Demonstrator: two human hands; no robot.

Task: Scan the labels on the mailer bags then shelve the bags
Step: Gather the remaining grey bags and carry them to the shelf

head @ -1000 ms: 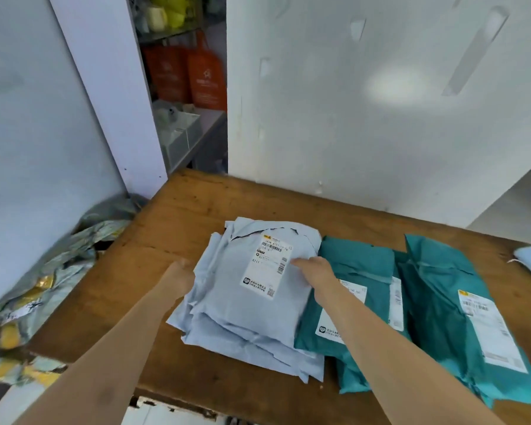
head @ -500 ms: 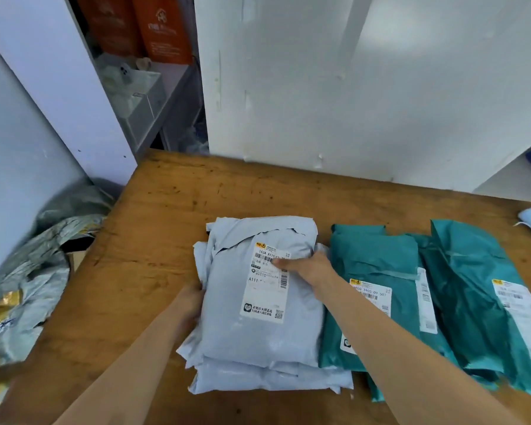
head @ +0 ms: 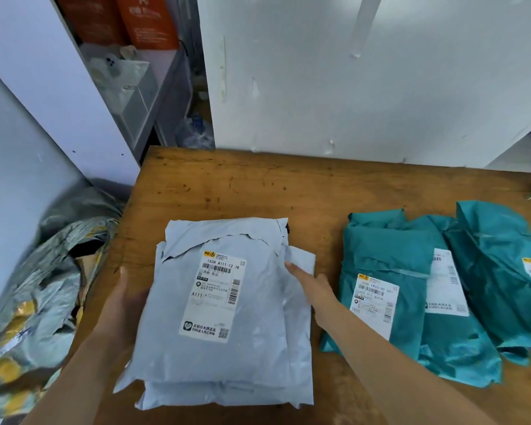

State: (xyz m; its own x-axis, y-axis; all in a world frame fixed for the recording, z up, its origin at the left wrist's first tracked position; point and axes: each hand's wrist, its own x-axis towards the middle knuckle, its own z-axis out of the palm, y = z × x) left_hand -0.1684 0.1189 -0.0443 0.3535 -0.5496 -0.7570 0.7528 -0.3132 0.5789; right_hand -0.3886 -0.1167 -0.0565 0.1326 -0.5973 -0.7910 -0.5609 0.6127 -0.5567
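Nearby, teal mailer bags [head: 411, 289] just beside grey stack [head: 227, 302], left hand [head: 126, 308] and right hand [head: 314, 289] open against it.

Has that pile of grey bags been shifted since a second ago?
Yes. The grey bags have slid left, away from the green bags: they overlapped before, and bare table now shows between them.

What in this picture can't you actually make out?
Head view only:
- Lower grey bags: labels covered by the top grey bag.
- Left hand: fingers tucked behind the stack.
- Rightmost teal bag: label cut off by the frame edge.
- Small print on the labels: too fine to read.
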